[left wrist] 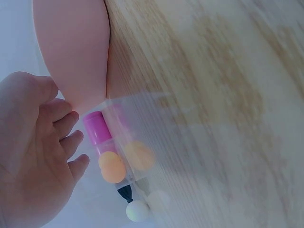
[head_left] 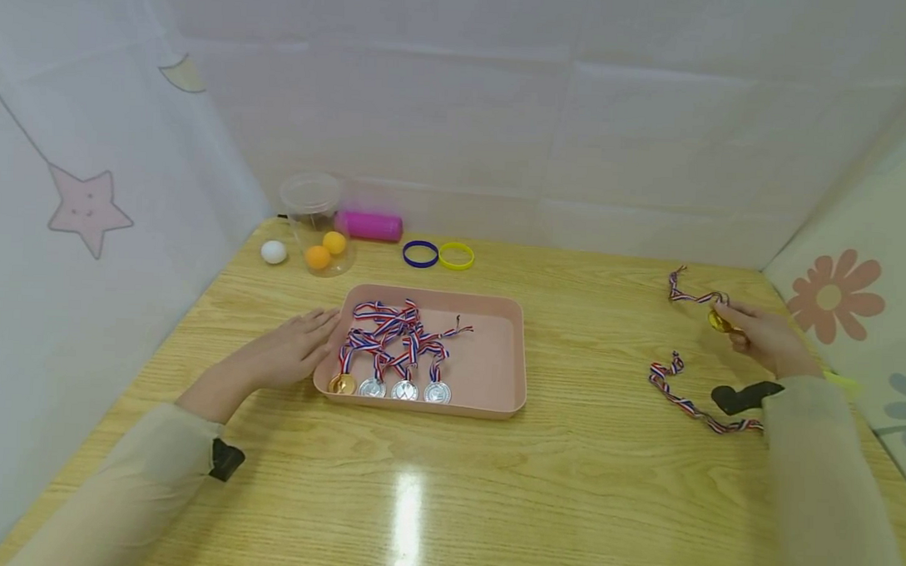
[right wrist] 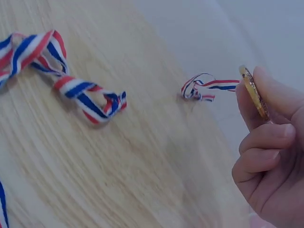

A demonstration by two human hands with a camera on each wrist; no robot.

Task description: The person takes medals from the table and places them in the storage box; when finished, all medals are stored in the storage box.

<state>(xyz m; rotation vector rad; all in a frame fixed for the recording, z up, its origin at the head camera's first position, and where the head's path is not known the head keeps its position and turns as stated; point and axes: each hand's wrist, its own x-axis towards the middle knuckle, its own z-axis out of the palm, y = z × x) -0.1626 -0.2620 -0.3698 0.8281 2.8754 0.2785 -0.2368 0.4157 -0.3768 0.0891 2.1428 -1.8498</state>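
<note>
Pink tray [head_left: 506, 351]: holds four medals, one gold and three silver, ribbons tangled.
Left hand [head_left: 297, 348]: fingers straight, resting against the tray's left wall.
Right hand [head_left: 758, 335]: pinches a gold medal [head_left: 717, 321] by its edge, well right of the tray, ribbon trailing on the wooden table [head_left: 604, 455].
Second striped ribbon [head_left: 689, 399]: lies near the right wrist, its medal hidden.
Judgement: four medals stowed, at least two outstanding.

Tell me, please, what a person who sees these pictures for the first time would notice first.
Probably the shallow pink plastic tray in the middle of the wooden table, holding medals on red, white and blue striped ribbons, one gold and three silver. The left hand rests flat against the tray's left side. At the far right, the right hand pinches a round gold medal whose striped ribbon trails away across the table.
</note>
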